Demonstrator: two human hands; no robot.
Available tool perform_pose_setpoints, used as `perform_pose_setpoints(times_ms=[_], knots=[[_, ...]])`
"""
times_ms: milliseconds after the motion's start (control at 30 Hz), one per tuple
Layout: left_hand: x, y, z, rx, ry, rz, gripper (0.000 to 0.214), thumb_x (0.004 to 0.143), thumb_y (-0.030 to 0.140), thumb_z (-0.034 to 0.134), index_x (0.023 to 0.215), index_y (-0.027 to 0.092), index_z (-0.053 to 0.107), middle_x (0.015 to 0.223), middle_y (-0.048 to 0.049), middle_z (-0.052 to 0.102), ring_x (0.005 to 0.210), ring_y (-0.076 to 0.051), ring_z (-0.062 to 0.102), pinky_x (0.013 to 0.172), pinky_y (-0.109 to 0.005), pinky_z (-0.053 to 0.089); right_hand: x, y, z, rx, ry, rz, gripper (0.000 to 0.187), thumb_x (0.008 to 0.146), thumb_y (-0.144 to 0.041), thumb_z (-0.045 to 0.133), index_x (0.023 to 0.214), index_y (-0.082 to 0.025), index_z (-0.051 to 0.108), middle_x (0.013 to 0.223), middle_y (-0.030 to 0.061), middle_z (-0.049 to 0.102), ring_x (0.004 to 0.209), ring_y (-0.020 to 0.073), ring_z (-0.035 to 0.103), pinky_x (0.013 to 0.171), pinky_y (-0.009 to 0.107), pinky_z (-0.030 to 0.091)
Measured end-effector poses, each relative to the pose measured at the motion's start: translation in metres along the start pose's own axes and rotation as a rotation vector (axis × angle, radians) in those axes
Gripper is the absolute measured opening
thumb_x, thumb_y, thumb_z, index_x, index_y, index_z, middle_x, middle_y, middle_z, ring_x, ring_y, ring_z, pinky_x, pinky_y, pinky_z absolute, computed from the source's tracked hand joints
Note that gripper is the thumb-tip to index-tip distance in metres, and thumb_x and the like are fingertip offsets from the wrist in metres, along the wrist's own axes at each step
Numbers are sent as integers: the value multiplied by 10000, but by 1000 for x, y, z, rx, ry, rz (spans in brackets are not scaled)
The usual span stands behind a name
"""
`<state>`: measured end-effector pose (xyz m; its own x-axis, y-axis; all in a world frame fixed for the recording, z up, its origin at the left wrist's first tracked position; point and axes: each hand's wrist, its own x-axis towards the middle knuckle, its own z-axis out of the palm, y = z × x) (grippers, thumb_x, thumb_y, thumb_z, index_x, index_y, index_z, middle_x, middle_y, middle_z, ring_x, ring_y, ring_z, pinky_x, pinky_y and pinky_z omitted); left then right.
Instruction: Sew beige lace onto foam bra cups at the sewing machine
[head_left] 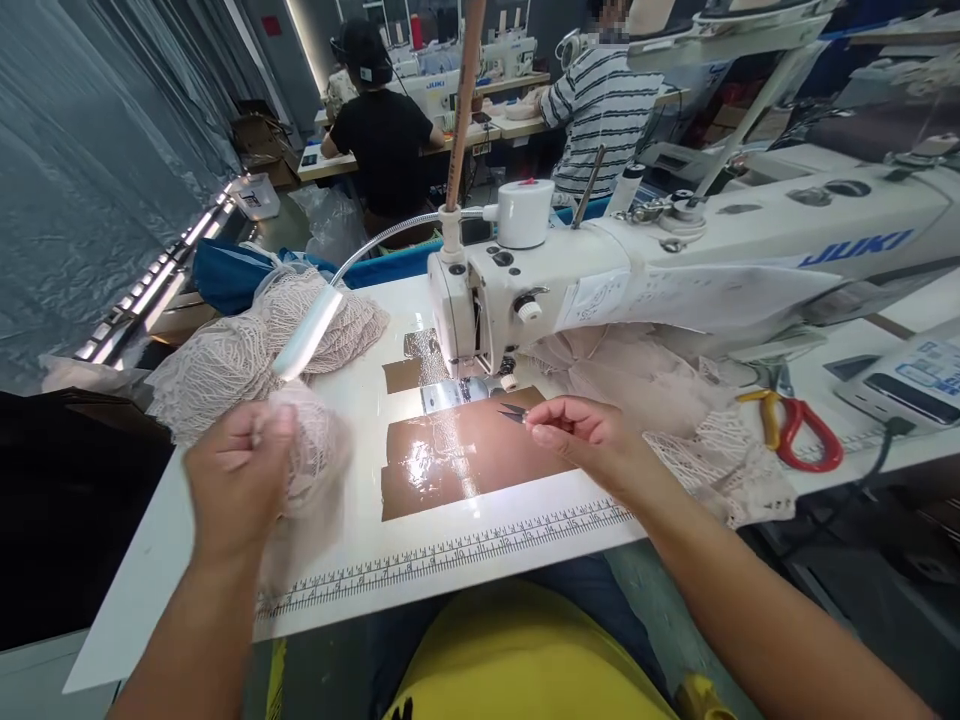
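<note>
My left hand (238, 475) is closed on a pale beige lace piece (309, 445), which hangs from the fingers over the table's left side and is a little blurred. My right hand (581, 437) pinches a small pair of thread snips (514, 412), the dark blades pointing left above the brown taped patch (450, 455). Between the hands and just beyond them is the needle area of a white sewing machine (525, 270). Most of the snips' body is hidden by the right fingers.
Stacked lace pieces (225, 355) lie at the back left under a lamp (307, 335). Sheer fabric (622, 375) spreads right of the needle, near red-handled scissors (810, 435). A printed ruler (450, 553) runs along the front edge. Two people (386, 130) sit at machines beyond.
</note>
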<state>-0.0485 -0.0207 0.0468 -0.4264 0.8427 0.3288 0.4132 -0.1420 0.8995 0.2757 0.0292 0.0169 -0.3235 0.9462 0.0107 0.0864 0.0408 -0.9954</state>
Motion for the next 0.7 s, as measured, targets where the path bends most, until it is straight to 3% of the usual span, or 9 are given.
perform_pose_setpoints(times_ms=[33, 100, 167, 233, 300, 367, 467, 633, 700], knots=[[4, -1, 11, 235, -30, 132, 160, 800, 279, 656, 685, 189, 590, 584, 42, 460, 572, -117, 398, 569, -259, 306, 2, -2, -2, -68, -3, -21, 199, 792, -371, 654, 875, -192, 673, 835, 26, 663, 756, 157, 583, 695, 291, 451], [4, -5, 48, 476, -215, 339, 284, 794, 279, 614, 557, 192, 483, 566, 14, 392, 590, -147, 381, 608, -288, 309, 8, -6, -1, -230, -36, -57, 160, 820, -328, 606, 876, -198, 682, 843, 27, 681, 744, 168, 589, 663, 293, 445], [-5, -11, 93, 539, -408, 392, 263, 812, 257, 523, 562, 211, 454, 572, -21, 406, 617, -197, 411, 624, -315, 333, 19, -9, 5, -412, -103, -98, 155, 837, -261, 559, 884, -203, 695, 874, 28, 699, 761, 178, 601, 669, 296, 441], [-18, -19, 132, 531, -488, 394, 275, 828, 234, 457, 554, 225, 440, 539, -32, 377, 601, -228, 415, 612, -339, 346, 29, -8, 11, -582, -166, -143, 198, 844, -191, 517, 900, -205, 706, 912, 30, 706, 821, 186, 609, 719, 298, 438], [-33, -25, 154, 524, -540, 403, 276, 833, 228, 434, 558, 226, 453, 527, -41, 368, 592, -243, 418, 610, -358, 354, 38, -3, 18, -722, -206, -182, 247, 851, -138, 479, 915, -203, 709, 940, 38, 698, 878, 188, 600, 763, 292, 427], [-43, -26, 159, 530, -579, 413, 266, 832, 239, 449, 567, 219, 474, 533, -50, 380, 583, -245, 417, 604, -367, 354, 42, 6, 25, -834, -245, -215, 274, 852, -99, 455, 920, -192, 704, 957, 51, 678, 885, 180, 585, 760, 276, 416], [-44, -14, 146, 570, -619, 416, 258, 832, 285, 498, 587, 204, 509, 546, -64, 416, 592, -247, 432, 578, -357, 343, 43, 18, 32, -1019, -313, -255, 262, 843, -61, 456, 899, -162, 691, 928, 74, 640, 856, 181, 553, 718, 273, 396], [-18, 11, 118, 532, -940, 384, 337, 925, 330, 432, 666, 194, 597, 626, -46, 545, 598, -183, 499, 583, -295, 387, 39, 27, 37, -1193, -328, -341, 204, 846, -80, 508, 939, -158, 672, 954, 87, 598, 888, 204, 505, 710, 298, 382], [-10, 6, 115, 471, -926, 400, 340, 954, 306, 384, 782, 193, 655, 786, -65, 643, 694, -179, 569, 640, -286, 434, 39, 29, 37, -1221, -306, -358, 220, 867, -81, 485, 961, -158, 669, 970, 91, 593, 883, 206, 496, 704, 304, 382]])
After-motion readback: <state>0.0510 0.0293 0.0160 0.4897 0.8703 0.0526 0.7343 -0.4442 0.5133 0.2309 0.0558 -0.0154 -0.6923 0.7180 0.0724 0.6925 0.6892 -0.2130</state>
